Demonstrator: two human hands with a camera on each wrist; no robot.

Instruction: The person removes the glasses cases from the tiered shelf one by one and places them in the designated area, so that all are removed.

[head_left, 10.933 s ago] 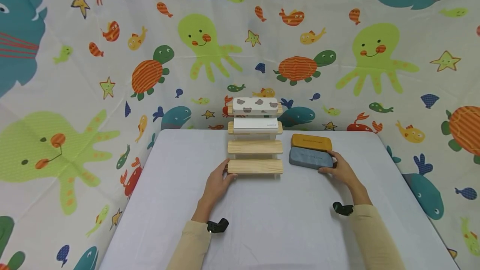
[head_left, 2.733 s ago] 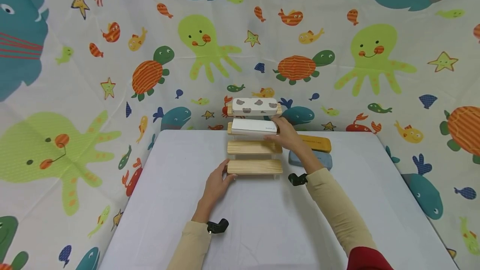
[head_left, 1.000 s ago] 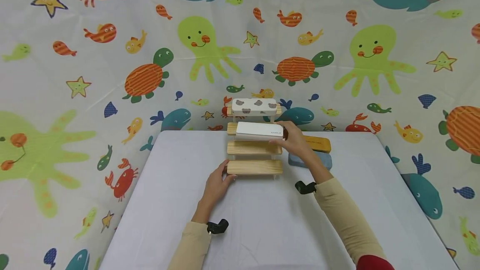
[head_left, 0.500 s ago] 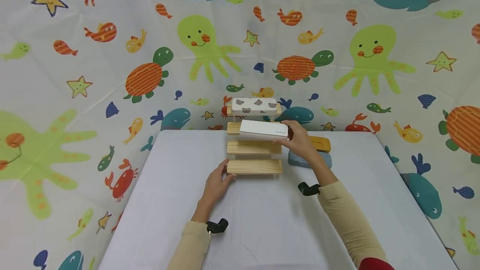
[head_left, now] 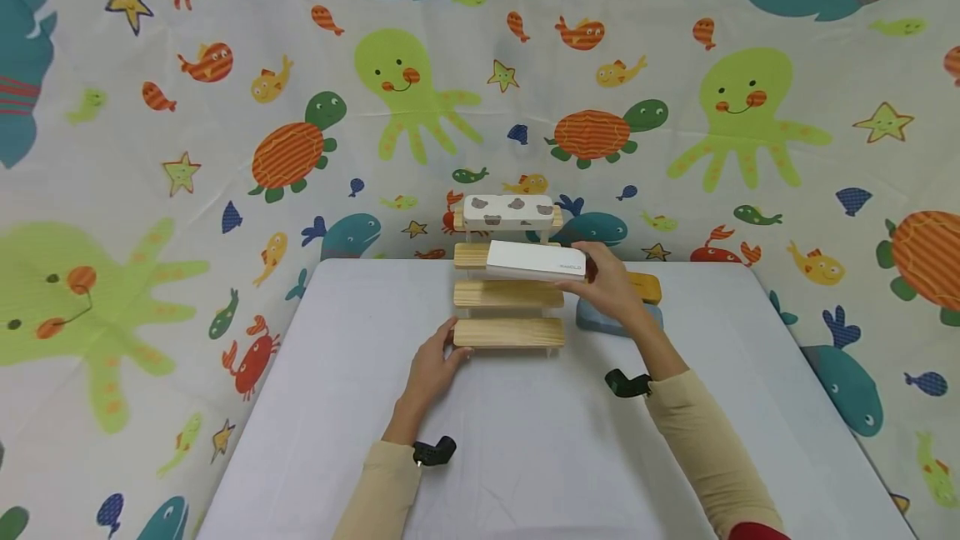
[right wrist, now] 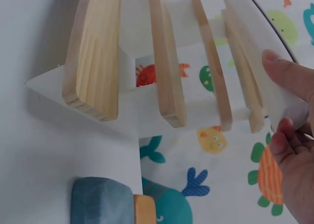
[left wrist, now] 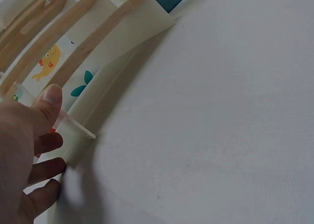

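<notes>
My right hand (head_left: 609,282) pinches the right end of a white glasses case (head_left: 534,258) with small lettering on it. The case overlaps the second shelf from the top of a stepped wooden rack (head_left: 510,333), its right end sticking out past the rack. In the right wrist view, the thumb lies on one face of the white case (right wrist: 257,42), fingertips on the other. My left hand (head_left: 433,363) holds the left end of the lowest shelf; the left wrist view has the thumb at the plank's end. A patterned white case (head_left: 508,212) lies on the top shelf.
To the right of the rack, a mustard-yellow case (head_left: 647,287) and a blue-grey case (head_left: 600,319) lie side by side, partly hidden by my right hand and forearm. A sea-animal printed cloth (head_left: 600,40) hangs behind the white-covered table (head_left: 337,323).
Earlier my right hand was at the blue-grey case. It then took the white case's right end and has shifted it rightward along the second shelf. My left hand stays in place.
</notes>
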